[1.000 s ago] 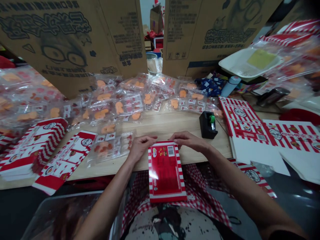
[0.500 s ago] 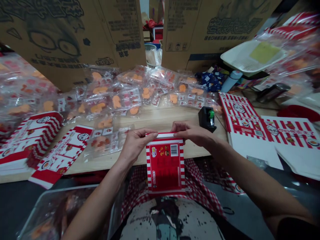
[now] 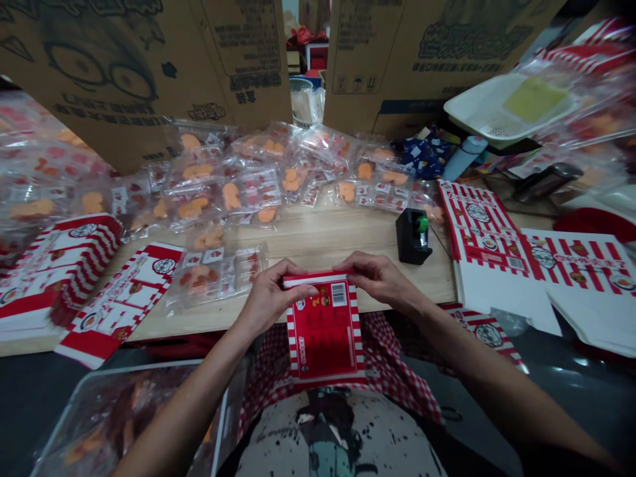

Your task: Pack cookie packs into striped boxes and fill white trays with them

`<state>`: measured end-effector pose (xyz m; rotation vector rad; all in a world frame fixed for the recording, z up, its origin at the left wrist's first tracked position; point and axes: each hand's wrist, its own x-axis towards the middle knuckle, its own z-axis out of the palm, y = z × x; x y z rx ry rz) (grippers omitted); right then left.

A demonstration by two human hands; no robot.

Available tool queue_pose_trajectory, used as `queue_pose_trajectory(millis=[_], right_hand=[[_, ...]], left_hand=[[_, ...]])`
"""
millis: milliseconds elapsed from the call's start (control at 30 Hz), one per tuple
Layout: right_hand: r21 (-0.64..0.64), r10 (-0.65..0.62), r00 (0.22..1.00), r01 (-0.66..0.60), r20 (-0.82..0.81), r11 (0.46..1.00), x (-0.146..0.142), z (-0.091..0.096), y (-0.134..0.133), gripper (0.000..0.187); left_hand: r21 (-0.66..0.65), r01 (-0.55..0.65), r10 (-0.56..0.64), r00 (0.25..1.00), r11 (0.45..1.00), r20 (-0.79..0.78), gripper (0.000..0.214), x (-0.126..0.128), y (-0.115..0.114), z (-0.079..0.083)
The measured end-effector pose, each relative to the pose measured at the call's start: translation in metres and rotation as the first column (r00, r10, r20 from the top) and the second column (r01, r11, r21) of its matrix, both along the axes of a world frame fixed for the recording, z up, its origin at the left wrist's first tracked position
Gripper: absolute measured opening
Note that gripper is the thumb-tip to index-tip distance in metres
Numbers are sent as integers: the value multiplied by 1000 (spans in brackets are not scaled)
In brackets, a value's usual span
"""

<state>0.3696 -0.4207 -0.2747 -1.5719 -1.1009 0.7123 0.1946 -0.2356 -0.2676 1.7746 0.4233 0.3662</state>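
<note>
A red-and-white striped paper bag [image 3: 325,338] hangs upright at the table's front edge, its printed red panel and barcode facing me. My left hand [image 3: 275,291] pinches the bag's top left corner, with the thumb lying across the front. At the top right corner, my right hand [image 3: 375,275] grips the folded top edge, its fingers partly hidden behind the paper. Beyond my right hand stands a black tape dispenser [image 3: 413,238] with a green core. Clear packets of orange pieces [image 3: 201,278] lie to the left of my left hand.
Striped bags [image 3: 59,265] are stacked at the left, and more flat striped bags [image 3: 484,228] lie at the right. Two cardboard boxes [image 3: 238,59] stand behind a row of packets. A white basket [image 3: 497,109] sits back right; a plastic tub [image 3: 69,404] is below left.
The bag's top edge has been folded or bent, and the left thumb has slid down onto its front. My right hand's fingers have curled further over the top edge.
</note>
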Motion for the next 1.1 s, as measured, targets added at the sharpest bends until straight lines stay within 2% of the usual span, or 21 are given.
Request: queue_pose_trajectory(millis=[67, 133, 200, 233, 300, 333, 367, 400, 433, 467, 500, 567, 633, 767, 833, 900, 967, 1100], right_hand=[[96, -63, 998, 61, 20, 993, -3, 23, 4, 10], [232, -148, 989, 139, 22, 963, 4, 53, 4, 10], [337, -253, 966, 223, 47, 915, 23, 74, -3, 19], [349, -322, 943, 274, 87, 896, 37, 78, -10, 24], [257, -510, 841, 460, 181, 850, 68, 68, -27, 27], [160, -623, 752, 603, 214, 782, 83, 56, -36, 24], [22, -715, 665, 729, 215, 684, 97, 40, -45, 19], [-109, -780, 594, 804, 200, 584, 108, 23, -54, 13], [-204, -815, 550, 832, 184, 516, 115, 6, -61, 9], [-283, -836, 526, 835, 157, 472, 119, -9, -66, 6], [-337, -846, 517, 825, 126, 454, 121, -22, -71, 6], [-411, -856, 514, 793, 52, 451, 120, -40, -74, 9], [-457, -862, 505, 759, -36, 464, 118, -47, -74, 12], [-447, -837, 506, 712, -207, 541, 117, -44, -71, 14], [-403, -814, 517, 707, -266, 581, 116, -41, -72, 19], [-346, -801, 526, 723, -287, 598, 114, -41, -73, 20], [-294, -809, 527, 754, -262, 587, 109, -44, -73, 19], [-205, -859, 505, 835, -87, 511, 91, -66, -69, 21]], left_hand=[[82, 43, -48, 997, 996, 55, 27, 10, 1, 29], [256, 36, -89, 977, 966, 196, 21, 21, 3, 62], [455, -68, -127, 915, 888, 384, 18, 32, 7, 83], [520, -128, -150, 876, 844, 459, 19, 38, 8, 85], [579, -191, -191, 824, 793, 534, 20, 49, 12, 74], [585, -192, -203, 816, 788, 541, 18, 54, 13, 63], [579, -190, -204, 812, 793, 546, 17, 58, 14, 49], [568, -192, -197, 811, 800, 551, 16, 62, 14, 36], [559, -194, -188, 811, 806, 553, 15, 65, 14, 24], [555, -197, -181, 813, 809, 553, 15, 66, 13, 16], [560, -189, -189, 816, 806, 547, 16, 67, 12, 11], [613, -129, -258, 825, 780, 502, 17, 67, 10, 13], [681, -56, -341, 834, 730, 434, 15, 68, 7, 22], [763, 44, -437, 840, 645, 321, 10, 75, 4, 35], [784, 36, -449, 836, 620, 316, 8, 81, 3, 34], [792, 4, -440, 833, 611, 335, 7, 85, 2, 31], [787, 2, -442, 829, 617, 344, 8, 87, 3, 29], [773, -16, -428, 826, 634, 368, 9, 86, 2, 28]])
